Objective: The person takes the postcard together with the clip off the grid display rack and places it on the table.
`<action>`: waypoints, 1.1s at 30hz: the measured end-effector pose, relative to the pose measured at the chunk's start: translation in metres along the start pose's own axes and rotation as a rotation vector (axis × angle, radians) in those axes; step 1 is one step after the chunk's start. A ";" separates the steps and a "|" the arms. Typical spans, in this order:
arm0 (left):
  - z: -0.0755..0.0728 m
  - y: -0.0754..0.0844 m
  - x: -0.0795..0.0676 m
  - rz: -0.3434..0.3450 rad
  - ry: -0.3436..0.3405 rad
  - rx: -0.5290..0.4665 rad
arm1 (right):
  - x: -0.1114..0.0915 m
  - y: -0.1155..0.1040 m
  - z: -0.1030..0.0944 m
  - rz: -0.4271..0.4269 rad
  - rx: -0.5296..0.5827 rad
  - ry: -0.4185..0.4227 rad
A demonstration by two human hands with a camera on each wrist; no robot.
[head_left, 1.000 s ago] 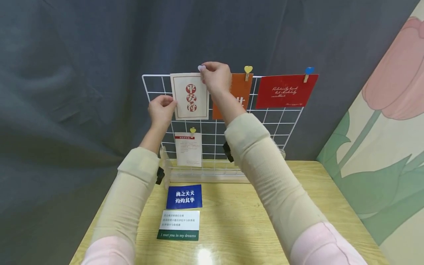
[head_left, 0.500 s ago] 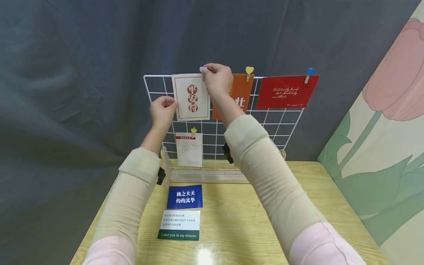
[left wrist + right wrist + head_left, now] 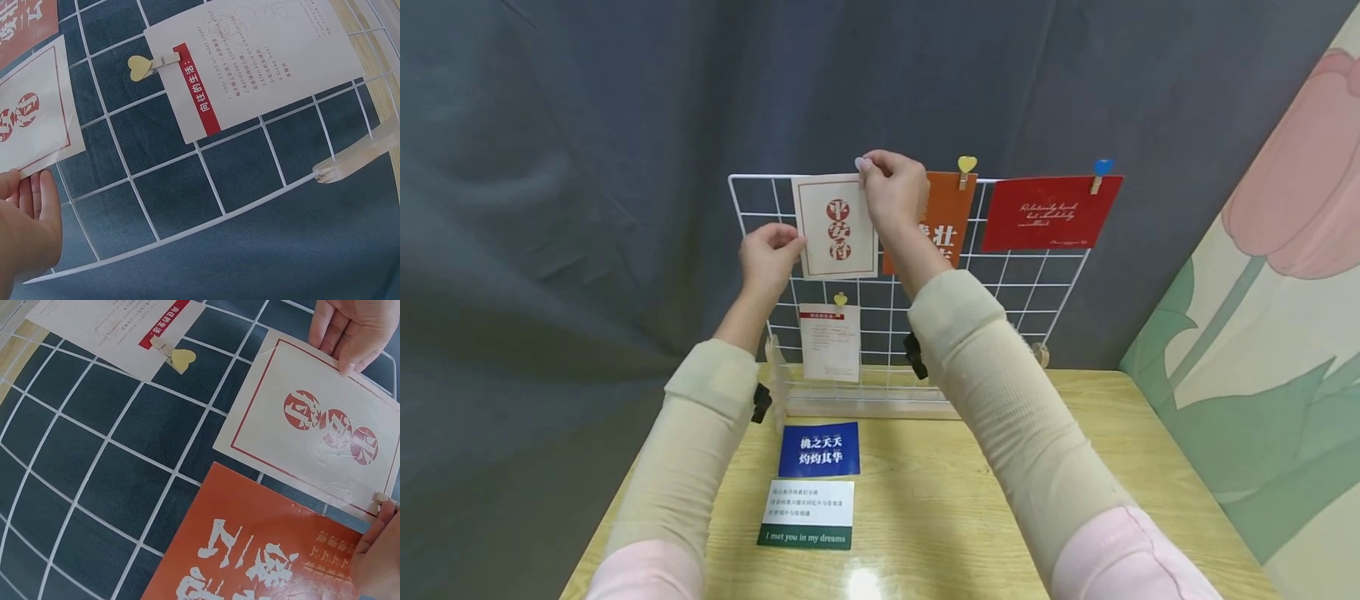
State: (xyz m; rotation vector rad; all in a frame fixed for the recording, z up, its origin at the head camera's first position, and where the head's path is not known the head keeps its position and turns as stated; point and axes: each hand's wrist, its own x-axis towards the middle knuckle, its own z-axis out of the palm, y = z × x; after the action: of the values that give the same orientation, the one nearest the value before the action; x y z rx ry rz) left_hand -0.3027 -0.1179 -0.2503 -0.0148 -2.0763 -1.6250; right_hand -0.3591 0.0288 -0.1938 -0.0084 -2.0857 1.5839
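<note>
A cream card [image 3: 818, 250] with red round characters stands against the top left of the white wire grid [image 3: 1032, 285]. My left hand [image 3: 767, 260] pinches its left edge between thumb and fingers. At the card's upper right corner, my right hand [image 3: 897, 193] pinches a small wooden clothespin [image 3: 380, 499] topped with a pale heart [image 3: 861, 163]. The fingers hide most of this clothespin. Behind my right hand and wrist, an orange card [image 3: 955, 208] hangs partly hidden, held by a clothespin with a yellow heart [image 3: 967, 163].
A red card [image 3: 1052, 212] hangs at right under a blue-heart clothespin [image 3: 1102, 169]. Lower on the grid, a white card [image 3: 830, 350] hangs from a yellow-heart clothespin [image 3: 140, 67]. A blue card [image 3: 818, 450] and a white-and-green card [image 3: 807, 514] lie on the wooden table [image 3: 917, 492].
Both hands keep their places at the cream card. The grid, cards and hands appear slightly lower in the head view, and the pale heart shows a little less beside the right fingers.
</note>
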 end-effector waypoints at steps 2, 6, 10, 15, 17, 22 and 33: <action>0.000 -0.001 0.000 -0.001 -0.021 -0.007 | -0.013 -0.013 -0.009 -0.002 0.008 -0.005; -0.001 0.000 0.001 -0.013 -0.045 -0.026 | -0.008 -0.008 -0.008 -0.019 0.015 0.000; -0.001 -0.001 0.002 -0.033 -0.064 -0.029 | 0.021 0.023 0.011 -0.028 0.035 0.015; 0.001 -0.015 0.010 -0.026 -0.081 -0.086 | 0.038 0.043 0.021 -0.033 0.083 0.034; 0.001 -0.015 0.010 -0.025 -0.083 -0.089 | 0.039 0.044 0.022 -0.022 0.105 0.037; 0.000 -0.002 0.002 -0.042 -0.078 -0.051 | 0.038 0.042 0.021 0.001 0.142 0.044; -0.002 0.002 0.000 -0.046 -0.083 -0.037 | 0.018 0.019 0.006 -0.006 0.097 0.045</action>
State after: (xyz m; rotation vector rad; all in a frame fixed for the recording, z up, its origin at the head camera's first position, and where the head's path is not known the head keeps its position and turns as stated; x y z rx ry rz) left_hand -0.3013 -0.1187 -0.2485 -0.0484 -2.1224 -1.7177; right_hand -0.3831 0.0351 -0.2047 -0.0039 -1.9712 1.6637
